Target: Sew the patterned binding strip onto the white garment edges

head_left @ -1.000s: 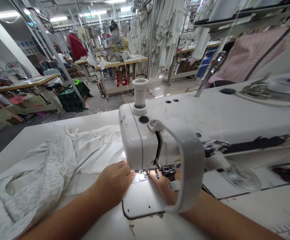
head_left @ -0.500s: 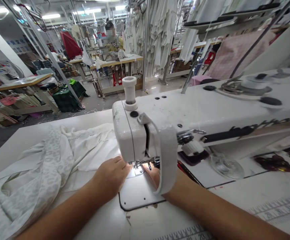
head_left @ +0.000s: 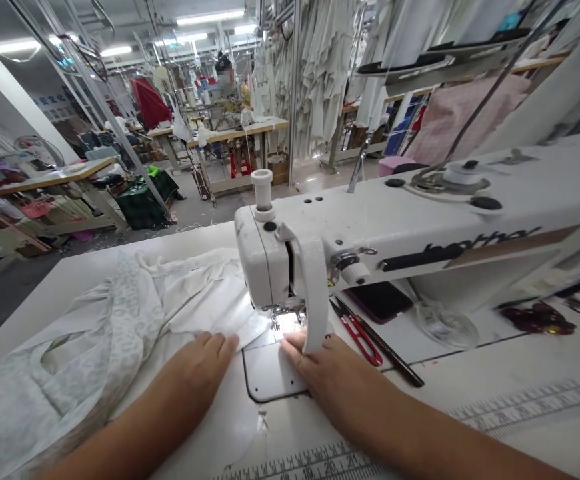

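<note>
Where the table (head_left: 230, 430) comes nearest, a ruler (head_left: 333, 467) passes under the right forearm, its figures 20 and 21 readable. The left hand (head_left: 205, 367) lies palm down on the near edge of the white cloth (head_left: 210, 293), fingers close together; whether its grip pinches the cloth, I cannot tell. The right hand (head_left: 320, 373) rests on the metal plate (head_left: 265, 370), fingertips just beside the needle, fingers nearly straight; whether that grip holds anything, I cannot tell either. The cloth lies left of the needle, its corner reaching the plate, and bunches up leftward beside a pale spotted part (head_left: 135, 300). A small dark mark on it is too small to read. The plate's near edge has bare table before it.

To the right, red-handled scissors (head_left: 360, 337), a thin brown stick (head_left: 390, 350) and a dark phone (head_left: 383, 300) crowd the room beside the right wrist. Above them, the sewing machine (head_left: 380, 213) bears the lettering (head_left: 495, 239) "brother", partly covered by a dark strip. Beyond the cloth, a bare band runs to the table's far edge. Farther back, a co-worker (head_left: 227, 80) sits at another table, and blue characters (head_left: 53, 103), only partly readable, mark the far wall.
</note>
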The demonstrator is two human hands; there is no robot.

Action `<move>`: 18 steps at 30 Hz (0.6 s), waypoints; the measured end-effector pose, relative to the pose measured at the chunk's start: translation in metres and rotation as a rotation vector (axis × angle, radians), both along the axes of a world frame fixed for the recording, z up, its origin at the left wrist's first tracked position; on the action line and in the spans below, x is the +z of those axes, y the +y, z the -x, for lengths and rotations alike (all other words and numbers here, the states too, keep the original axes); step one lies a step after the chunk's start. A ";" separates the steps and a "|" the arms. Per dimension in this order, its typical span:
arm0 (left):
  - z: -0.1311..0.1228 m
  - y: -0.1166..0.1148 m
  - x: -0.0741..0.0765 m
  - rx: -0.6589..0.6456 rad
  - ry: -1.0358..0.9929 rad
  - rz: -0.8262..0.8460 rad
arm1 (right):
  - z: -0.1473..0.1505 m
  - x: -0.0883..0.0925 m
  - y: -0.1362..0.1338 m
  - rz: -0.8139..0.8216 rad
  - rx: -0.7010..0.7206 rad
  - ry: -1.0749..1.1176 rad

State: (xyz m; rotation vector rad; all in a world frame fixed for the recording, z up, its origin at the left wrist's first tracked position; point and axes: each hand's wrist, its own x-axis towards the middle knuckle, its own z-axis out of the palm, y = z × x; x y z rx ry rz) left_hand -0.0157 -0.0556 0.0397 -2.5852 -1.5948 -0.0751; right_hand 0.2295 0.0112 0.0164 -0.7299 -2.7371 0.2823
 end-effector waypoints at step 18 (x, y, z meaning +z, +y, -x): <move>-0.015 0.027 0.041 -0.128 -0.006 0.176 | 0.043 -0.010 -0.009 -0.034 0.178 -0.007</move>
